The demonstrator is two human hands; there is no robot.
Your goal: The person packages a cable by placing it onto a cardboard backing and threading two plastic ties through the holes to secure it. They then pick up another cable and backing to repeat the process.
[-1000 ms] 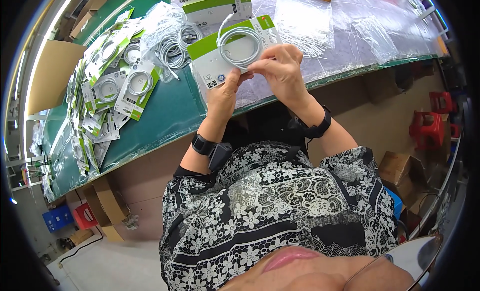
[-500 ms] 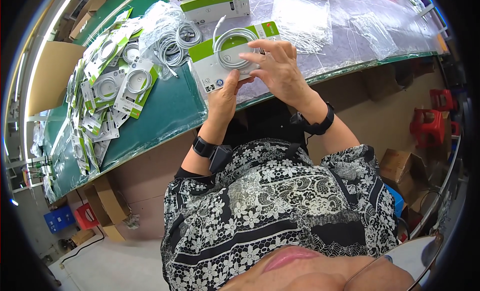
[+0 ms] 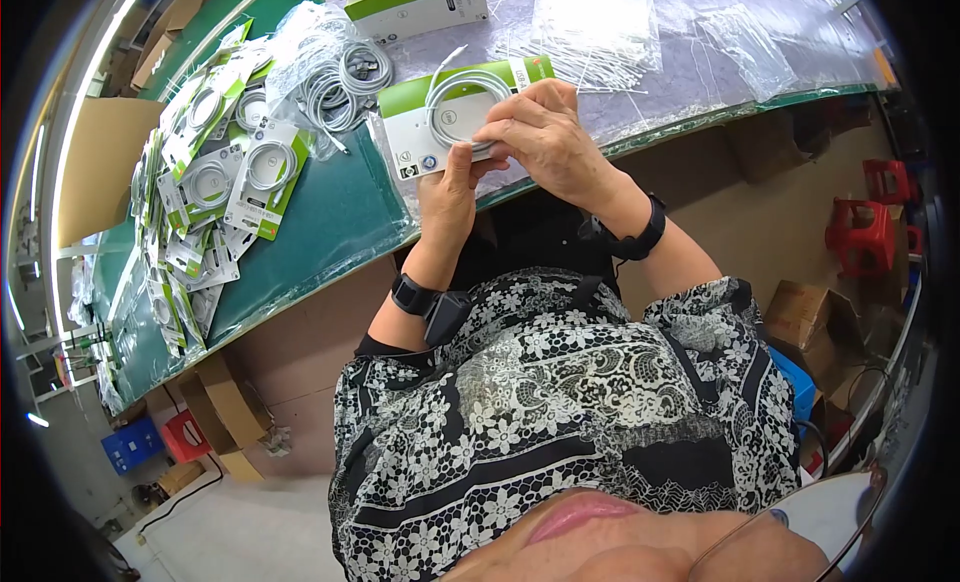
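A white and green packaging card [image 3: 405, 137] is held up over the table's near edge by my left hand [image 3: 448, 194], its thumb pressed on the card's lower front. On the card's face lies a coiled white cable [image 3: 432, 107], one plug end sticking up past the top edge. My right hand [image 3: 550, 147] is closed, thumb and fingers pinched together at the lower right of the coil; whatever lies between the fingertips is too small to make out. Its knuckles cover the card's right part. Left of the card, loose grey-white cables [image 3: 335, 92] lie partly in clear plastic.
Carded cables [image 3: 215, 177] pile up on the green table [image 3: 300, 242] at left. Green and white boxes [image 3: 425, 14] stand at the back. A clear bag of white ties [image 3: 595, 32] and another plastic bag [image 3: 750, 47] lie right. Red stools [image 3: 860, 237] stand on the floor.
My right hand's fingers have moved down and left across the coil and closed from a spread pose into a pinch. The left hand still holds the card.
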